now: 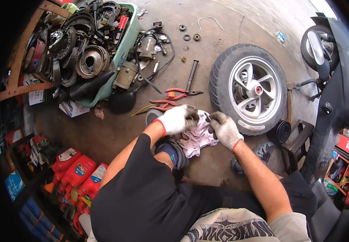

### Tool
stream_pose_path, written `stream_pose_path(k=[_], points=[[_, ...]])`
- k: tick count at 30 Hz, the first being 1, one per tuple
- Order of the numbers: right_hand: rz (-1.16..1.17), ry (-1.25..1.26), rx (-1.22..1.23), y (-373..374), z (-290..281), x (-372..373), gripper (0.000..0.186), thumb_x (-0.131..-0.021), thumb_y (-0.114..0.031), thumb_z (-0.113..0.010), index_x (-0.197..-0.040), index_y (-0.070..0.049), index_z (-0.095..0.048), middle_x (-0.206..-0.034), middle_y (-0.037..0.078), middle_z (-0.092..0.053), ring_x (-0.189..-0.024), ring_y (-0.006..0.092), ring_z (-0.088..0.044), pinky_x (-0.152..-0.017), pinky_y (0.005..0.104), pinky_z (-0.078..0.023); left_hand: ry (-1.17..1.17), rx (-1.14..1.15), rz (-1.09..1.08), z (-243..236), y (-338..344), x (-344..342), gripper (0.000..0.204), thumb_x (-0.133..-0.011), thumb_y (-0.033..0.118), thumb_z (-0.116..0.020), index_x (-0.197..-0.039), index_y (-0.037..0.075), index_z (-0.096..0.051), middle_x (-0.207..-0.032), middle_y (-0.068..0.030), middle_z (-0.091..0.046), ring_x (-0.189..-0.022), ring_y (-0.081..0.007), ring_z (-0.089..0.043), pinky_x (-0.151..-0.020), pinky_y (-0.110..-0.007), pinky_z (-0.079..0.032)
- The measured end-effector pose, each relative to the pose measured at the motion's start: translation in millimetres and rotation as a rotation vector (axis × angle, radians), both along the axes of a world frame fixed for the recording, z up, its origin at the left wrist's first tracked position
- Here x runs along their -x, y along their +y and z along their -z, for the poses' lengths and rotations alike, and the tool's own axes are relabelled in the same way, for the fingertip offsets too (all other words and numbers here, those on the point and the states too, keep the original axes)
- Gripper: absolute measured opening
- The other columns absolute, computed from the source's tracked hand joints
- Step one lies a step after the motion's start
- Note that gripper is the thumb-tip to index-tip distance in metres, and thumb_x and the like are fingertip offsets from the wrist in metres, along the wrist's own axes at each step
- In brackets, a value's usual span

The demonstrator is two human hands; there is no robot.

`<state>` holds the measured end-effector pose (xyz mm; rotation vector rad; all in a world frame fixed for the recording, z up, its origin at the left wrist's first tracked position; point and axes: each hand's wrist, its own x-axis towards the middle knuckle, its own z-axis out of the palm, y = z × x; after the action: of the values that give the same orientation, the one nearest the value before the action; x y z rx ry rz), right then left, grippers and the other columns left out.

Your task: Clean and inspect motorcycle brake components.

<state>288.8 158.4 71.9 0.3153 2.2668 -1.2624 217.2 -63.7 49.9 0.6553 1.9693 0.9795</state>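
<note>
My left hand (178, 119), in a white knit work glove with a red cuff, is closed, its soiled fingertips curled. Facing it, my right hand (225, 130) wears a matching glove, thumb and fingers pinched together. A crumpled pale pink rag (198, 139) lies between and just below both hands, touching or very near the fingers. Something small and dark shows at the right fingertips; its kind cannot be made out. Just beyond my left hand lie red-handled pliers (164, 105), and farther off a second red-handled pair (176, 93) beside a long metal bolt (192, 76).
A scooter wheel with tyre (214, 76) lies flat at the right. Bearings (197, 37) and a bent wire (212, 19) are on the floor beyond. A green crate (125, 44) overflows with used parts at left. Red bottles (77, 171) stand lower left; a dark stool (297, 143) and scooter (343, 97) are right.
</note>
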Motion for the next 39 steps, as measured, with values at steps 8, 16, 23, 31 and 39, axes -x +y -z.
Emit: stream_pose_path(k=[8, 16, 23, 31, 39], points=[[-0.161, 0.033, -0.529, 11, 44, -82, 0.027, -0.087, -0.023, -0.064, -0.101, 0.0, -0.063, -0.093, 0.026, -0.068, -0.091, 0.0436, -0.066, -0.082, 0.0498, -0.052, 0.489, 0.287, 0.214, 70, 19, -67, 0.018, -0.082, 0.019, -0.064, -0.087, 0.003, -0.071, -0.094, -0.0245, -0.064, -0.088, -0.0417, -0.063, -0.079, -0.048, -0.049], [-0.203, -0.097, -0.543, -5, 59, -74, 0.026, -0.084, -0.015, -0.06, -0.105, 0.0, -0.061, -0.09, 0.025, -0.07, -0.087, 0.0414, -0.068, -0.079, 0.0476, -0.054, -0.225, -0.109, 0.127, 30, 18, -41, 0.041, -0.089, 0.032, -0.069, -0.118, 0.003, -0.069, -0.106, -0.0163, -0.072, -0.096, -0.0264, -0.069, -0.088, -0.036, -0.053], [0.106, 0.091, -0.32, -24, 71, -77, 0.022, -0.082, -0.012, -0.059, -0.1, 0.0, -0.064, -0.089, 0.027, -0.068, -0.086, 0.0414, -0.068, -0.078, 0.0458, -0.054, -0.452, -0.225, -0.036, 44, 28, -53, 0.038, -0.096, 0.023, -0.065, -0.125, 0.0, -0.062, -0.111, -0.0106, -0.068, -0.097, -0.0153, -0.064, -0.086, -0.03, -0.052], [0.282, 0.216, -0.173, -20, 51, -87, 0.02, -0.083, -0.015, -0.067, -0.092, 0.003, -0.063, -0.08, 0.024, -0.068, -0.074, 0.0375, -0.067, -0.07, 0.0428, -0.052, -0.775, -0.35, -0.469, 52, 8, -45, 0.046, -0.098, 0.026, -0.063, -0.129, -0.008, -0.057, -0.111, -0.01, -0.067, -0.098, -0.0159, -0.063, -0.086, -0.03, -0.051], [0.162, 0.245, -0.357, -37, 52, -71, 0.019, -0.083, -0.011, -0.057, -0.098, 0.001, -0.059, -0.09, 0.028, -0.067, -0.086, 0.0466, -0.065, -0.077, 0.0522, -0.051, -0.889, -0.435, -0.288, 38, 8, -45, 0.041, -0.094, 0.02, -0.067, -0.127, -0.005, -0.06, -0.112, -0.0099, -0.067, -0.1, -0.0172, -0.064, -0.089, -0.032, -0.051]])
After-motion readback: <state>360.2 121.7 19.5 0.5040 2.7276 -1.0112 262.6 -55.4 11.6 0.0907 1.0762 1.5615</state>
